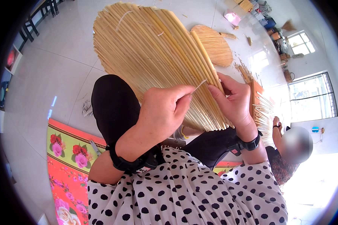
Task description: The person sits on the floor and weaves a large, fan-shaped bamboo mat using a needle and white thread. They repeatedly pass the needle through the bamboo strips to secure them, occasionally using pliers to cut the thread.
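A large rounded panel of straw-coloured stalks [146, 45] leans over my knees, with thin pale strands on it. My left hand [167, 108] is closed in a pinch on a thin pale strand [199, 85], held just in front of the panel's stalks. My right hand [233, 97] grips the right edge of the panel, thumb on the front of the outer stalks and fingers curled behind them.
Scissors [94, 147] lie on a floral mat [60, 176] at lower left. Beyond my panel are another woven stalk piece [210, 45] and a brown container with stalks [257, 93]. A co-worker [279, 165] works at the right. Dark-legged furniture [32, 28] stands upper left.
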`<state>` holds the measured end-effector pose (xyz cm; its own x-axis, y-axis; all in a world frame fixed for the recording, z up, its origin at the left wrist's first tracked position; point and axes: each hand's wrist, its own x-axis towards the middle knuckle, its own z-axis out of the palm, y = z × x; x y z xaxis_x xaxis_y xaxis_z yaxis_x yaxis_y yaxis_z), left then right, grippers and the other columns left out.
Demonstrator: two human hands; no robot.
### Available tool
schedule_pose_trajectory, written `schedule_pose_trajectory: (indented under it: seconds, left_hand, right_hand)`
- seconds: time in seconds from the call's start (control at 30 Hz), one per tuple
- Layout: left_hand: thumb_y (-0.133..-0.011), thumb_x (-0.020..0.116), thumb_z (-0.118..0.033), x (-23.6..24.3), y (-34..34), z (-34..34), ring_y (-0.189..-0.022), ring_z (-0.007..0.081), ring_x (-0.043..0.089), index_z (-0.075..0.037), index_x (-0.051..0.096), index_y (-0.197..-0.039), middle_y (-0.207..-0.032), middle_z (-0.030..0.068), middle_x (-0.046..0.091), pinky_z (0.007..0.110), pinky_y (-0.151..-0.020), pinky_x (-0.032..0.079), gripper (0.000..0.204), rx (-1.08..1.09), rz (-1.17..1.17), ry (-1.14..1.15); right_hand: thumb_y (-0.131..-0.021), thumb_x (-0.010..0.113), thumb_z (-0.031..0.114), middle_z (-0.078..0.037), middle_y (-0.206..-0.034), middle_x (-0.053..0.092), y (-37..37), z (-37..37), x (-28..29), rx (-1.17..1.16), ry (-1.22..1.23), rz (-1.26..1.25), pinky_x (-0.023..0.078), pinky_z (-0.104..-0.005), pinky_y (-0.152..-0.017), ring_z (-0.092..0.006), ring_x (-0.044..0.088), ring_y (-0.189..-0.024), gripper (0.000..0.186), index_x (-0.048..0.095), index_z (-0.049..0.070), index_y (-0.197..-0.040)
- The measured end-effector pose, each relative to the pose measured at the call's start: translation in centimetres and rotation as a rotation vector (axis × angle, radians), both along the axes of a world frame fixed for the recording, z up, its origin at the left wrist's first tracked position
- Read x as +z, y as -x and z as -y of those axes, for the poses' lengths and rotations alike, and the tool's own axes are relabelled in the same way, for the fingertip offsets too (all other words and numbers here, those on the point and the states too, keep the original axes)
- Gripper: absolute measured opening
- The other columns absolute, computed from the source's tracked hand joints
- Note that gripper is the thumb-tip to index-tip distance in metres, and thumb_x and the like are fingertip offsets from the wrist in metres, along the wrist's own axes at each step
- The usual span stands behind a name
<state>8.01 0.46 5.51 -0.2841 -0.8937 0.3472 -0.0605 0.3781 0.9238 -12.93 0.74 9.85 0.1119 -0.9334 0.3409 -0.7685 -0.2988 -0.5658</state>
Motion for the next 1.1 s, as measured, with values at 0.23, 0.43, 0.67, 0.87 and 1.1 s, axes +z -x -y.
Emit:
schedule_pose_trajectory:
  seconds: [0.23, 0.43, 0.67, 0.87, 1.1]
  left_hand:
    - [-0.089, 0.06, 0.002, 0.2, -0.2, -0.1, -0.056, 0.0038, 0.051, 0.003, 0.068, -0.105, -0.066, 0.0035, 0.062, 0.021, -0.051, 0.042, 0.018, -0.001, -0.008, -0.015]
    - [-0.09, 0.06, 0.001, 0.8, -0.7, -0.3, -0.054, 0.0028, 0.051, 0.003, 0.068, -0.104, -0.064, 0.002, 0.061, 0.02, -0.049, 0.041, 0.016, -0.028, -0.045, -0.091]
    - [-0.09, 0.059, 0.001, 2.0, -2.0, -1.6, -0.052, 0.0033, 0.051, 0.004, 0.068, -0.102, -0.061, 0.002, 0.06, 0.02, -0.048, 0.039, 0.016, -0.023, -0.007, -0.158]
    - [-0.088, 0.058, 0.003, 2.6, -4.1, -3.4, -0.051, 0.0041, 0.05, 0.004, 0.068, -0.102, -0.061, 0.0023, 0.061, 0.02, -0.048, 0.039, 0.018, 0.027, 0.036, -0.159]
    - [-0.085, 0.062, 0.004, 3.6, -8.1, -6.4, -0.056, 0.0101, 0.06, 0.001, 0.069, -0.102, -0.068, 0.007, 0.066, 0.021, -0.054, 0.046, 0.019, 0.058, 0.2, -0.222]
  right_hand:
    - [-0.081, 0.077, 0.012, -0.016, -0.084, 0.071, -0.5, 0.0, 0.2, 0.012, 0.008, 0.0, 0.053, -0.0249, -0.062, -0.0131, 0.067, -0.065, 0.035, 0.067, -0.002, -0.111]
    - [-0.08, 0.077, 0.013, -0.016, -0.083, 0.071, -0.8, -0.2, 0.5, 0.01, 0.016, -0.051, 0.053, -0.0253, -0.06, -0.0149, 0.067, -0.063, 0.035, 0.067, -0.002, -0.111]
    - [-0.081, 0.076, 0.014, -0.016, -0.075, 0.066, -2.5, -1.7, 1.0, 0.023, 0.047, -0.118, 0.051, -0.0283, -0.055, -0.0213, 0.065, -0.058, 0.032, 0.067, -0.001, -0.108]
    - [-0.081, 0.075, 0.013, -0.013, -0.073, 0.064, -5.4, -3.4, 1.5, 0.088, 0.044, -0.183, 0.05, -0.0328, -0.052, -0.0288, 0.062, -0.058, 0.033, 0.064, -0.001, -0.109]
    - [-0.079, 0.074, 0.011, -0.01, -0.073, 0.063, -7.8, -5.3, 0.8, 0.265, 0.084, -0.084, 0.051, -0.0331, -0.052, -0.0268, 0.062, -0.06, 0.038, 0.06, -0.003, -0.112]
